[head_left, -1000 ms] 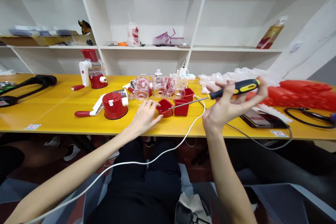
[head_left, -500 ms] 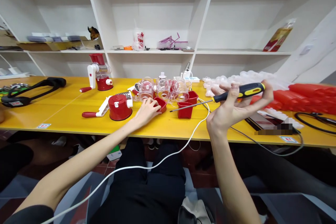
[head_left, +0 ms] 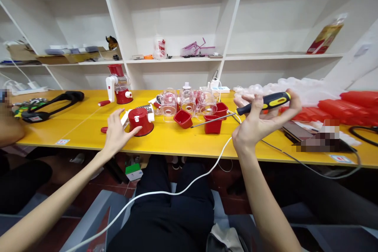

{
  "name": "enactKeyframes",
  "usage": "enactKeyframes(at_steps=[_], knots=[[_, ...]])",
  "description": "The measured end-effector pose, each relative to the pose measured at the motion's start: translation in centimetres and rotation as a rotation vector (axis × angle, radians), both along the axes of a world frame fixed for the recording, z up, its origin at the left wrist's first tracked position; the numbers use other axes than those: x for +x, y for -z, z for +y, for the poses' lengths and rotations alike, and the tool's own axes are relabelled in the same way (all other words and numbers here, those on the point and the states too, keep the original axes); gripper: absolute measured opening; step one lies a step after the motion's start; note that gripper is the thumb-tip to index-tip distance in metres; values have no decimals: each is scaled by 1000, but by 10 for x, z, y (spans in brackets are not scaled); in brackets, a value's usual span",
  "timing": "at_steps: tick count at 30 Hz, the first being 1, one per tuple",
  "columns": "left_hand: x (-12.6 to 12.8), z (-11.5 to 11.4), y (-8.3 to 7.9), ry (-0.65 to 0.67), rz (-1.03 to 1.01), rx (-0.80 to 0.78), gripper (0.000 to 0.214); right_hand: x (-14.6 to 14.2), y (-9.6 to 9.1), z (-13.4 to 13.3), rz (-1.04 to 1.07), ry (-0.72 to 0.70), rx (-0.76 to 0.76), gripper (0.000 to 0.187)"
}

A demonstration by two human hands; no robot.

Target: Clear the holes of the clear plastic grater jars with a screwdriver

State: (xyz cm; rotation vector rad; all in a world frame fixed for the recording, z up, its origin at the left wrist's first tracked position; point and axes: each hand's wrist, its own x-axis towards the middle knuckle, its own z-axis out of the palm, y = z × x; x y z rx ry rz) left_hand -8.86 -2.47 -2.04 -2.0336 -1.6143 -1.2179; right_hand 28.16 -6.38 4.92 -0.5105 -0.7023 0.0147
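Observation:
A screwdriver [head_left: 267,102] with a black and yellow handle lies in my right hand [head_left: 256,126], its thin shaft pointing left over the table. My left hand [head_left: 116,130], fingers apart, is beside a red rotary grater base [head_left: 141,121] and in front of its crank; whether it touches them I cannot tell. A red hopper cup [head_left: 183,119] lies tipped near the table's middle. Two more red cups, one of them the nearer cup [head_left: 213,125], stand by the screwdriver tip. Behind them are several clear plastic grater housings [head_left: 187,100].
An assembled rotary grater [head_left: 117,84] stands at the back left, near a black headband-like device [head_left: 53,106]. White plastic parts [head_left: 277,88] and red parts [head_left: 345,106] are heaped right. A white cable [head_left: 189,185] crosses my lap. Another person's arm [head_left: 10,126] shows at far left.
My left hand has let go of the red cup and moved left to the grater base, its fingers spreading. My right hand still holds the screwdriver. The view has shifted slightly.

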Motion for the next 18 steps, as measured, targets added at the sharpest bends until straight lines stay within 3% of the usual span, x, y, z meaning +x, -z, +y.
enactKeyframes(at_steps=[4, 9, 14, 18], knots=[[3, 19, 12, 95, -103, -284, 99, -6, 7, 3, -36, -88, -67, 44], [19, 38, 21, 164, -125, -257, 105, -9, 7, 4, -35, -78, -93, 46], [30, 54, 20, 200, -102, -275, 100, -15, 7, 0, -11, -155, -116, 48], [38, 62, 17, 151, -26, -231, 97, -17, 8, 1, 1, -192, -87, 50]])
